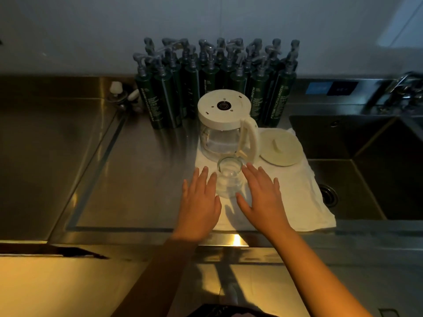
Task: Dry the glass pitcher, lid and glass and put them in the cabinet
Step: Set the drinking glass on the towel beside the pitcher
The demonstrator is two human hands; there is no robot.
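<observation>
While flanking the glass (229, 179), both hands (231, 200) lie flat, fingers spread, empty.

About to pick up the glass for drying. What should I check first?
1. Hands free: left hand and right hand both open, holding nothing: ok.
2. Reach: glass stands between the hands on the white towel: ok.
3. Clearance behind: upturned glass pitcher sits close behind the glass; whether they touch: cannot tell.
4. Lid out of the way, off to the right: ok.
5. Towel free for wiping: pinned under all three: not ok.
</observation>
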